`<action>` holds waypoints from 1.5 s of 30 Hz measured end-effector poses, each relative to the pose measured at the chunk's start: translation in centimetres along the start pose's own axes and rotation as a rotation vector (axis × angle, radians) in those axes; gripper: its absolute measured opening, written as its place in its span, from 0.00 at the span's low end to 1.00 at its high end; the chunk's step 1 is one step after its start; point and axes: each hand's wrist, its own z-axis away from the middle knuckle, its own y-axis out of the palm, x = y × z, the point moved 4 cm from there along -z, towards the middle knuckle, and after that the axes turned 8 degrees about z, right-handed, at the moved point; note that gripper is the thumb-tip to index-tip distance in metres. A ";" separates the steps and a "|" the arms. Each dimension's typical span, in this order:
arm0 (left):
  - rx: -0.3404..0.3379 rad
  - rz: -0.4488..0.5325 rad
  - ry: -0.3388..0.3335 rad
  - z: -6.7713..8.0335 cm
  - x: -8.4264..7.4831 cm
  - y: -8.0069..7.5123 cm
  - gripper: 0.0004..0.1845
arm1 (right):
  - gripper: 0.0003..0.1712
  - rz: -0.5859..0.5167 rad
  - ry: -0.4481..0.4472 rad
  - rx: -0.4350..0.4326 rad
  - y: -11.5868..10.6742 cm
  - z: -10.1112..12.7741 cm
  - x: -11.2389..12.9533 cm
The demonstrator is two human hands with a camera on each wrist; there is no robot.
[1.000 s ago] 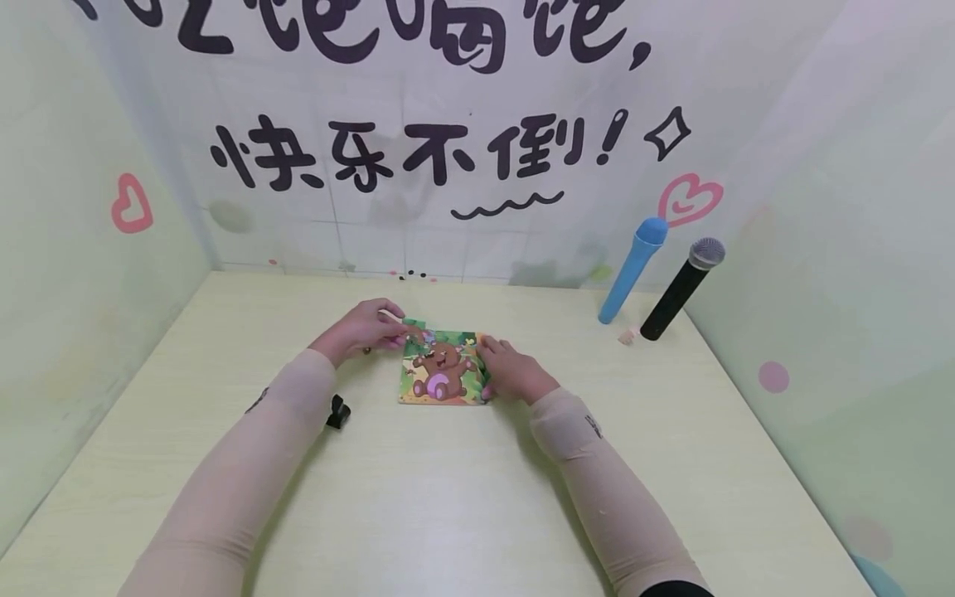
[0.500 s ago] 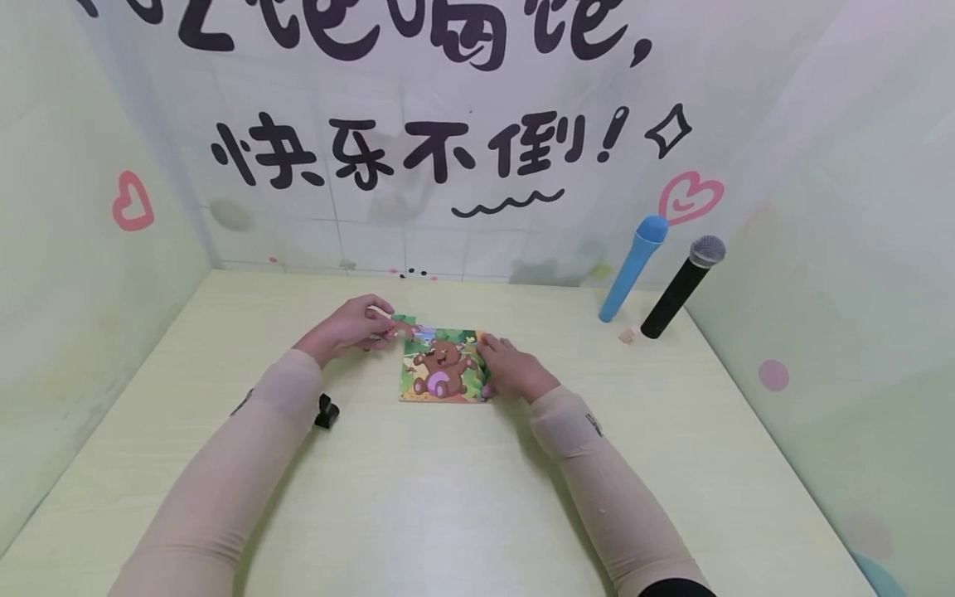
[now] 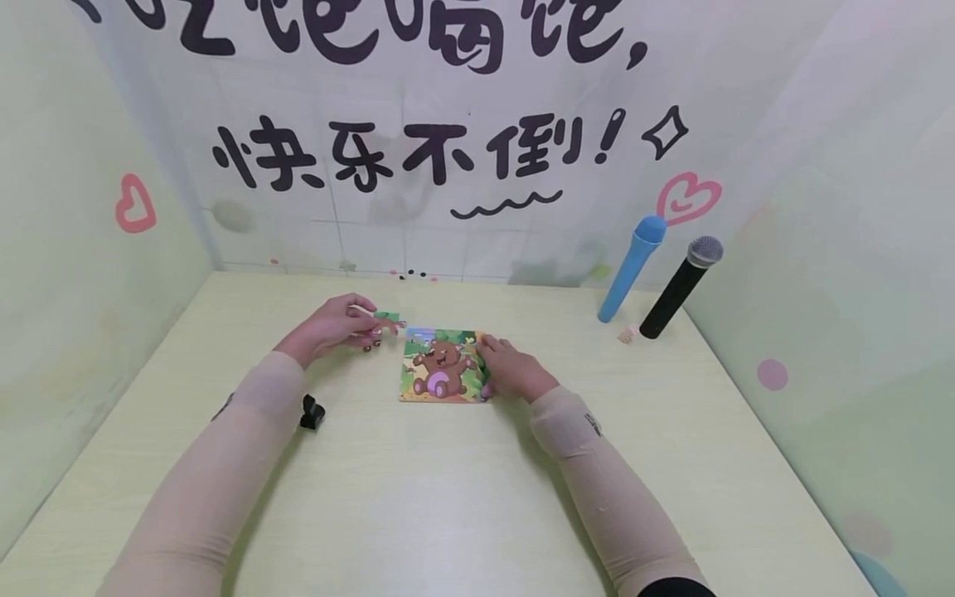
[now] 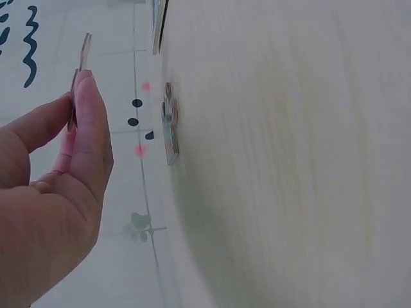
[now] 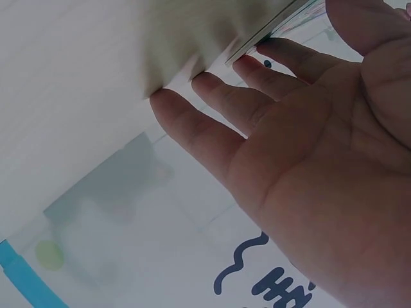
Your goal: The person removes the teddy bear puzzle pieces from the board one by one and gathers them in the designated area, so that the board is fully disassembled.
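In the head view, a square bear jigsaw puzzle [image 3: 440,369] lies flat on the table. My left hand [image 3: 332,325] pinches a small green-and-brown puzzle piece [image 3: 386,318] between thumb and fingers, left of the puzzle and apart from it. The left wrist view has that held puzzle piece [image 4: 85,51] edge-on, raised above the tabletop. Beneath the fingers lies a further puzzle piece [image 4: 170,128] on the table, mostly hidden in the head view. My right hand [image 3: 516,371] rests along the puzzle's right side; its fairly straight fingertips [image 5: 209,82] touch the board's edge and the table.
A blue microphone [image 3: 630,269] and a black microphone [image 3: 681,290] stand at the back right, with a small pinkish object [image 3: 626,334] by their bases. A small black object [image 3: 312,412] shows beside the left forearm. A printed cloth backdrop [image 3: 448,240] borders the table.
My left hand has moved left, drawing the pinched puzzle piece away from the puzzle's upper left corner. The right hand and the puzzle have stayed in place.
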 end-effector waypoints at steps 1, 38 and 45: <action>-0.001 0.003 0.001 0.1 0.1 -0.3 0.21 | 0.51 0.000 0.000 0.002 0.1 -0.1 0.0; -0.078 -0.074 -0.048 2.9 1.7 -9.2 0.27 | 0.47 0.007 0.036 0.016 0.2 -0.1 0.3; -0.100 -0.117 -0.062 3.4 2.0 -10.0 0.24 | 0.48 0.013 0.030 0.006 0.2 -0.3 0.2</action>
